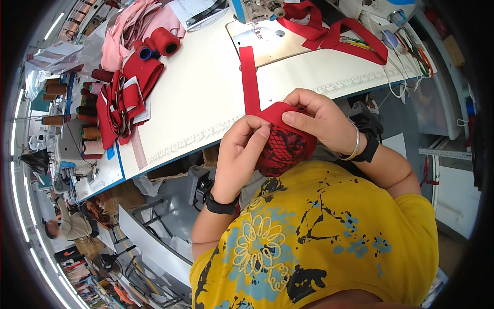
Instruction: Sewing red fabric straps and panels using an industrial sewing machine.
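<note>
Between my two hands, at the table's front edge, is a red bra cup with black lace point(286, 149). My left hand point(242, 147) pinches its upper left edge between thumb and fingers. With thumb on top and fingers behind, my right hand point(321, 121) grips the upper right edge. A red fabric strip point(249, 80) runs from the cup up across the white table toward the sewing machine point(257, 10). The underside of the cup and some fingertips are hidden.
Red strap loops point(355, 44) lie right of the machine's metal plate point(272, 44). Red thread spools point(164, 41), pink fabric point(123, 38) and a stack of red pieces point(123, 98) occupy the table's left. A ruler scale point(185, 136) lines the front edge. Another person point(72, 221) is far left.
</note>
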A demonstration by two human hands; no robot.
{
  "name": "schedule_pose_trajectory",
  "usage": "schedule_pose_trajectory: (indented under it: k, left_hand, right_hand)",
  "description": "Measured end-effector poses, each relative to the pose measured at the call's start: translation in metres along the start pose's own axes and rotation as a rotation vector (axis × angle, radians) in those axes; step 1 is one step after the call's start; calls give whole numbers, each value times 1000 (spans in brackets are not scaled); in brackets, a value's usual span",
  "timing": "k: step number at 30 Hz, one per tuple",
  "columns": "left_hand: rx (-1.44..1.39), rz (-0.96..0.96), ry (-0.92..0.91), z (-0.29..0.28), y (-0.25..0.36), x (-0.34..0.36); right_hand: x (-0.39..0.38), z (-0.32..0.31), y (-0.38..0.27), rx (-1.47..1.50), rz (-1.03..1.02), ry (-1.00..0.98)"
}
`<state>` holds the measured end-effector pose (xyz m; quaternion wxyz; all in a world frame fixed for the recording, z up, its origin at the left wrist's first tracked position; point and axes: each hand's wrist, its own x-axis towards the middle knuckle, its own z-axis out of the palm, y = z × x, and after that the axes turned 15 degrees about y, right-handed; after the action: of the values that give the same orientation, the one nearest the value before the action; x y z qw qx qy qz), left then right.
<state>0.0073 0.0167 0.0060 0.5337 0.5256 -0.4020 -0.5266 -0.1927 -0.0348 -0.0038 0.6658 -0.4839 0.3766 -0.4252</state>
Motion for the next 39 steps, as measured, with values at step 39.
schedule_pose_trajectory:
  k: [39]
  left_hand:
    - [41, -30, -104, 0, 0, 4]
  right_hand:
    - [-6, 7, 9, -425, -331, 99]
